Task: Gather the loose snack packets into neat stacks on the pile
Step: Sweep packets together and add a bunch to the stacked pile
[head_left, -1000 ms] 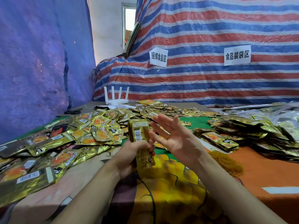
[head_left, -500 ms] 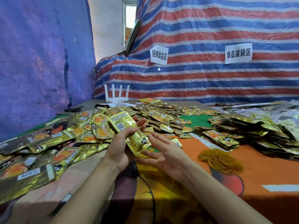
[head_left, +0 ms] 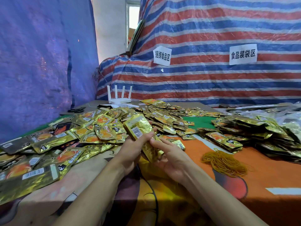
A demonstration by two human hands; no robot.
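Left hand [head_left: 132, 149] grips a stack of gold snack packets [head_left: 140, 128], barcode up, beside the loose pile [head_left: 101, 128]. Right hand [head_left: 171, 157] props it with relaxed fingers. Signs read 捆绑食品区 [head_left: 162, 55] and 食品装袋区 [head_left: 243, 54]. Bare orange tablecloth [head_left: 268, 173] lies around the rubber bands [head_left: 224, 162].

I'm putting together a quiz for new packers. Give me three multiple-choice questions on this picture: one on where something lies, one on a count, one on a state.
1. Where does the heap of rubber bands lie?
A on the floor; B on the orange cloth; C hung on the wall.
2. How many antennas has the white router?
A two; B three; C four.
3. What is the left hand doing?
A gripping a stack of packets; B lying flat and empty; C pointing at the wall.
Answers: B, the bands lie on bare orange cloth; C, four upright antennas show; A, its fingers curl round the stack.
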